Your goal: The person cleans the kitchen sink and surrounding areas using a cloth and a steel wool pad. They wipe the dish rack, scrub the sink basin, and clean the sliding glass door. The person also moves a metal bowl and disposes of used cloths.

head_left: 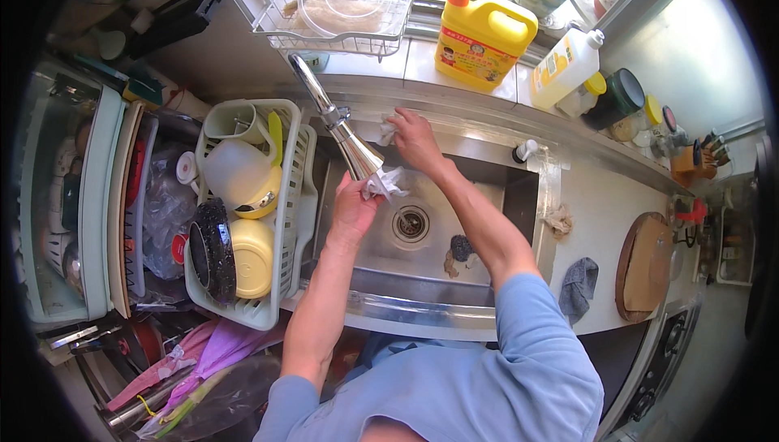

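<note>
Steel sink (389, 258) across the middle of the frame, a dish rack (296, 190) along its left
The rack, full of dishes (253, 258), probably stands there so they can drain beside the basin; the tap (346, 132) slants down from upper centre, its head over the basin, where drips would fall inside; the right hand (418, 142), above centre, reaches across and pinches a small white wad (387, 129) near the sink's back edge; the left hand (355, 208), left of centre, grasps a crumpled white wad (389, 183) from below at the tap's end, perhaps to steady it, though whether it grips the tap too I cannot tell; a dark scrubber (462, 248) lies on the basin floor, lower right of centre
</note>
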Demonstrator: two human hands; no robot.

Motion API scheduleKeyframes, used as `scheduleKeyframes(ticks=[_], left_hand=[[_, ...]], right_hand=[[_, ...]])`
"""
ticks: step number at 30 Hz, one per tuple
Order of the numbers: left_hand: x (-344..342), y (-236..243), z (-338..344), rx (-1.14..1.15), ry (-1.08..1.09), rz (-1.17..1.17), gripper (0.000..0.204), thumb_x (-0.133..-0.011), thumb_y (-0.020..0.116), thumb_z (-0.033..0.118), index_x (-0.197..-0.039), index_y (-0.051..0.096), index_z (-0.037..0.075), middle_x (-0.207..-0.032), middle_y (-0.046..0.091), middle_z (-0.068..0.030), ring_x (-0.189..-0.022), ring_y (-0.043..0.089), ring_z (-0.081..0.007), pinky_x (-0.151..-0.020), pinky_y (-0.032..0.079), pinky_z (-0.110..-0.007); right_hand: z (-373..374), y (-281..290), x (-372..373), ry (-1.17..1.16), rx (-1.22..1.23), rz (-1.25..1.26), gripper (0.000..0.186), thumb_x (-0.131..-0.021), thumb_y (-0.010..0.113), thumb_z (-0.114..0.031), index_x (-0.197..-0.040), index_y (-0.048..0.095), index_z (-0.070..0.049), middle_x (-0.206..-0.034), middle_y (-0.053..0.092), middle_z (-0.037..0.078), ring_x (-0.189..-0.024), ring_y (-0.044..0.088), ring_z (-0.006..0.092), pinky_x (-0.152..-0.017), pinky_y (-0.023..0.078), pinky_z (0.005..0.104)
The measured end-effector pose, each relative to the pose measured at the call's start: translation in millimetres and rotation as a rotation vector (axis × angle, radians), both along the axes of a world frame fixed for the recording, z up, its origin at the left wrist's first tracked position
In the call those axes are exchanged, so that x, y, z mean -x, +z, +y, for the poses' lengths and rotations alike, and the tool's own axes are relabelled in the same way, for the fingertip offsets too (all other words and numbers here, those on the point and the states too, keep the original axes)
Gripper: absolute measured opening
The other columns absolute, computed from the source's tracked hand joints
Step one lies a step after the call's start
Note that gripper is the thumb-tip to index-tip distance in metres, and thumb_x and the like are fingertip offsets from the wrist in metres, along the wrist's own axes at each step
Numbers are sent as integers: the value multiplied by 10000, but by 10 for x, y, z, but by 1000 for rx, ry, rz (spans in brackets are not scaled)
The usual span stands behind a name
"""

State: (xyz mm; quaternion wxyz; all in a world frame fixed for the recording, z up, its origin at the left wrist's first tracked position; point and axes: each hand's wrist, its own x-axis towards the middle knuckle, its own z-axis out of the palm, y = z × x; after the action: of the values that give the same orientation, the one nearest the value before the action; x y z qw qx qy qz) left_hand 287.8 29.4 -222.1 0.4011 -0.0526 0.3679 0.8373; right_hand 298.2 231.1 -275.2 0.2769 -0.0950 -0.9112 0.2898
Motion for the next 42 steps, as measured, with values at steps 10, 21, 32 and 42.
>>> scheduleKeyframes(ticks=[10,21,32,42], left_hand=[[-179,-560,164,330,-12,195,155,-888,584,129,-995,583,17,-952,612,-65,-890,600,-186,-765,490,-344],[-457,-390,181,111,-102,-148,417,-986,401,361,-1271,491,71,-1261,539,-79,-1158,513,-224,-1017,392,-365],[-566,-739,256,55,-128,-155,332,-955,466,139,-1259,455,5,-1176,552,-137,-1161,499,-318,-1011,376,-527],[-323,-828,-6,167,-203,-194,233,-923,494,77,-1115,482,-54,-698,483,-54,-561,459,-144,-443,351,-269]], right_hand=[[-1254,-457,-699,190,2166,261,323,-967,481,-364,-1108,602,-99,-1086,636,42,-1013,591,155,-903,451,309],[-1173,-373,-554,-321,894,1,450,-970,401,-306,-1320,471,-30,-1306,501,186,-1249,422,341,-1037,311,449],[-973,-745,-775,-359,698,-77,469,-952,400,-317,-1323,450,-34,-1367,437,187,-1263,402,344,-1036,292,468],[-364,-1254,-2859,-333,195,-1027,486,-755,647,-175,-1223,540,-99,-1233,508,230,-1132,511,375,-934,444,438]])
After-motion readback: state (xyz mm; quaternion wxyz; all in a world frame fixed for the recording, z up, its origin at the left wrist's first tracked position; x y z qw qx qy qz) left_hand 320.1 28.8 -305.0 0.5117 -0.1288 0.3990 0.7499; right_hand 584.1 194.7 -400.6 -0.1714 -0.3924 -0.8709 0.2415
